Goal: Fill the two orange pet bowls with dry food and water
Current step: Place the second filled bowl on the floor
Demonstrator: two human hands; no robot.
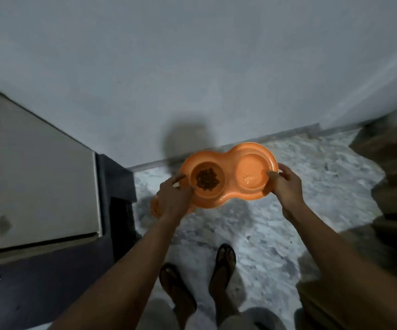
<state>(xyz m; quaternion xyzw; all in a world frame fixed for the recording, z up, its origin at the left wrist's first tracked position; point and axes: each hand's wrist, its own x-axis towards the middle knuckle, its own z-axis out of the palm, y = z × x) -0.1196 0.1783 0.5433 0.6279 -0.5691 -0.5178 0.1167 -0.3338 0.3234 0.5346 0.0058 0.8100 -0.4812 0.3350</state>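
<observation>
Orange pet bowls, joined as one piece, are hanging in the air over the marbled floor near the wall. The left hand is gripping the left end and the right hand the right end, with fingers curling over the rim. In the left bowl dry food is lying, and the right bowl is showing only a faint glint.

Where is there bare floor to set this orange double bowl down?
Bare marble floor lies right of the double bowl, bordered by the baseboard and the wooden furniture, and also under it, ahead of the sandals. Leftward is crowded: another orange piece sits beside the dark cabinet, under the left hand.
</observation>
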